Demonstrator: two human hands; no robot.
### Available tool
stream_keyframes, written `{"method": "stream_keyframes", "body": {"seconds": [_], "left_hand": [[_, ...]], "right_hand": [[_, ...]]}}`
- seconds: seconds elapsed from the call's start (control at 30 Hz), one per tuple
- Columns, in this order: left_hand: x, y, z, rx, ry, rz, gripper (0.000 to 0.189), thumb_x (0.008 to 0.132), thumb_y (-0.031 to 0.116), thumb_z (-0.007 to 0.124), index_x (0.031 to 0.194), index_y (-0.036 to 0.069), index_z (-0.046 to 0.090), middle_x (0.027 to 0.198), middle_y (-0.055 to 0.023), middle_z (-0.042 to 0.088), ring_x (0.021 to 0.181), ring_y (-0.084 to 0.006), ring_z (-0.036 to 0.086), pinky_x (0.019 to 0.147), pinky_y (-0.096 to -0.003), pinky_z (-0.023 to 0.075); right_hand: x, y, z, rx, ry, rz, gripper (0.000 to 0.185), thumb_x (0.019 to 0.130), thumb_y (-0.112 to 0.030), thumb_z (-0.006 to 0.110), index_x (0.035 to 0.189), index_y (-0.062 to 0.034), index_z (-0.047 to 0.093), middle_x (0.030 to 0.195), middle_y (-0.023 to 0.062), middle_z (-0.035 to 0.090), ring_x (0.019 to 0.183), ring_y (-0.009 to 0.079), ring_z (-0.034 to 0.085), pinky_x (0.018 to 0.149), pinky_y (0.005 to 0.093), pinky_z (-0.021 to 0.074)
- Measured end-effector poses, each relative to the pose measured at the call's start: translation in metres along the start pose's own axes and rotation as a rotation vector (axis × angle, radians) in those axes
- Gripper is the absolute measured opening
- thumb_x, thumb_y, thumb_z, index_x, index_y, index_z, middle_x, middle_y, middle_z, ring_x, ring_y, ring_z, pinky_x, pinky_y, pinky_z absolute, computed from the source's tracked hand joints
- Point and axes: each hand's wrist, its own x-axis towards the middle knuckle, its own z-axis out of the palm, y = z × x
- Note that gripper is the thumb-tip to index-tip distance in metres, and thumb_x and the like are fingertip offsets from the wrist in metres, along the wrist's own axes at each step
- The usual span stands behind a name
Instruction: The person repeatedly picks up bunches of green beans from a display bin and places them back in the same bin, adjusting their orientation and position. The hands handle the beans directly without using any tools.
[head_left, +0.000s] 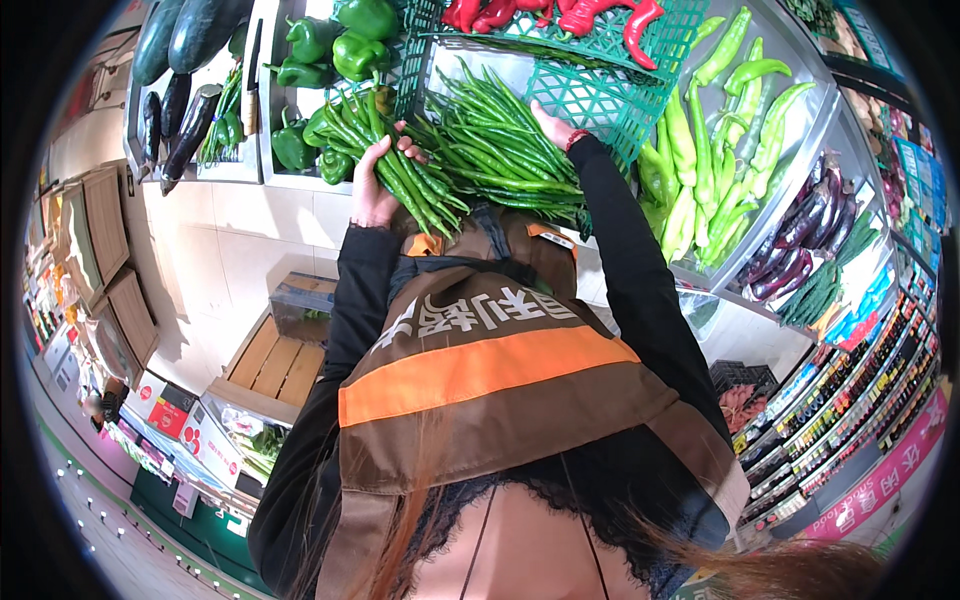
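A bunch of long green chili peppers (405, 169) is gripped in my left hand (379, 176), its thumb lying across them and its fingertips showing on the far side. To the right, a larger pile of the same long green chilies (502, 142) lies in a green plastic crate (585, 97). My right hand (553, 126), with a red band at the wrist, rests at the pile's right edge beside the crate's lattice bottom. It is partly hidden by the chilies and sleeve, and whether it holds any cannot be told.
Green bell peppers (360, 52) lie at the left, red peppers (577, 15) at the far side, pale green peppers (720, 165) at the right. Eggplants (187, 135) and a knife (252, 97) are farther left. A slatted wooden stand (277, 364) stands on the floor at lower left.
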Motion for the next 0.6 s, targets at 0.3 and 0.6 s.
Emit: {"method": "stream_keyframes", "body": {"seconds": [0.3, 0.6], "left_hand": [[0.001, 0.000, 0.002, 0.040, 0.047, 0.036, 0.047, 0.092, 0.020, 0.059, 0.131, -0.002, 0.046, 0.092, -0.0057, 0.051, 0.086, -0.0187, 0.052, 0.088, -0.0362, 0.0467], [0.003, -0.001, -0.001, 0.038, 0.036, 0.030, 0.047, 0.092, 0.019, 0.059, 0.132, -0.002, 0.046, 0.093, -0.0061, 0.051, 0.087, -0.0187, 0.052, 0.088, -0.0358, 0.0464]], "right_hand": [[-0.043, -0.017, 0.014, -0.201, -0.162, 0.029, 0.095, 0.075, -0.079, 0.061, 0.127, -0.0006, 0.061, 0.122, 0.0189, 0.064, 0.117, 0.0266, 0.058, 0.102, 0.0342, 0.0420], [-0.076, -0.038, 0.022, -0.631, -0.075, -0.218, 0.111, 0.054, -0.059, 0.086, 0.132, 0.0049, 0.041, 0.125, 0.0306, 0.057, 0.119, 0.0392, 0.057, 0.101, 0.0423, 0.0468]]}}
